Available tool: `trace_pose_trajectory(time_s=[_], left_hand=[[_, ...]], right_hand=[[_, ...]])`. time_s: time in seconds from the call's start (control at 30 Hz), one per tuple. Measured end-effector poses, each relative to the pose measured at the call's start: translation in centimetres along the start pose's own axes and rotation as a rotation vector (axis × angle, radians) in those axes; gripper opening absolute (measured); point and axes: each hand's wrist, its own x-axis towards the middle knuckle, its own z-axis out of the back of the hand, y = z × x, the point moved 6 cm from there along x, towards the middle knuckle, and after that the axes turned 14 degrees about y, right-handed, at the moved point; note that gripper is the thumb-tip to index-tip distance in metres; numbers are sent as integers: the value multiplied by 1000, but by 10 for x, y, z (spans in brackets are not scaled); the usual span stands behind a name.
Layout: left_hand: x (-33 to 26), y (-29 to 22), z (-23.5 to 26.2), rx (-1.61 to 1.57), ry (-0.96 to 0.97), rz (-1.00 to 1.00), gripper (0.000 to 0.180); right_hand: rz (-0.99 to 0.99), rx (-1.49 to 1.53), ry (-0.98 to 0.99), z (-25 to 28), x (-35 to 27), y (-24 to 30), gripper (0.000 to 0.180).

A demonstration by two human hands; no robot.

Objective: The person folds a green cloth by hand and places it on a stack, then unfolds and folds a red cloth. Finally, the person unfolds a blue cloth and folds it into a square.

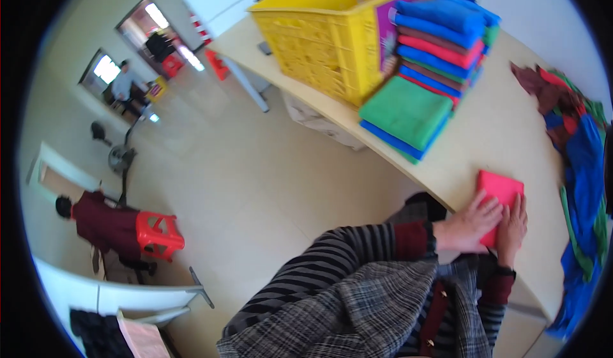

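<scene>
Far left: a person in dark red (102, 220) bends beside a red plastic stool (159, 233) on the floor, well apart from you; another person (124, 86) sits by the far doorway.
Yellow crate: the yellow plastic crate (319, 45) stands at the far end of the tabletop (485, 141), touching the towel stack on its right side.
Towel stacks: a low stack of folded cloths with a green one on top (405, 112) lies in front of a taller stack in blue, red and brown (444, 38).
Left hand: your left hand (469, 224) lies flat on the near left part of the red folded cloth (501, 195), fingers spread and pressing, gripping nothing.
Red folded cloth: it sits at the near edge of the tabletop, just in front of you, well apart from the stacks.
Right hand: your right hand (514, 220) rests palm down beside the left one on the same cloth, fingers extended and close together, holding nothing.
Unfolded pile: loose cloths in blue, green, red and brown (578, 147) lie heaped at the right, some hanging over the edge.
Doing it well: judging by the flat palms, you are smoothing the fold; keep both hands flat, press from the middle outward, and line up the corners so that the square stays even.
</scene>
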Motion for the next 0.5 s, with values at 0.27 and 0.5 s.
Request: trace_pose_trajectory(time_s=[0.27,0.5], left_hand=[[-12,65,50,115,107,68,64],[-2,80,45,31,200,128,57]], right_hand=[[100,108,-31,35,-32,65,53],[57,-6,-73,62,-29,78,55]])
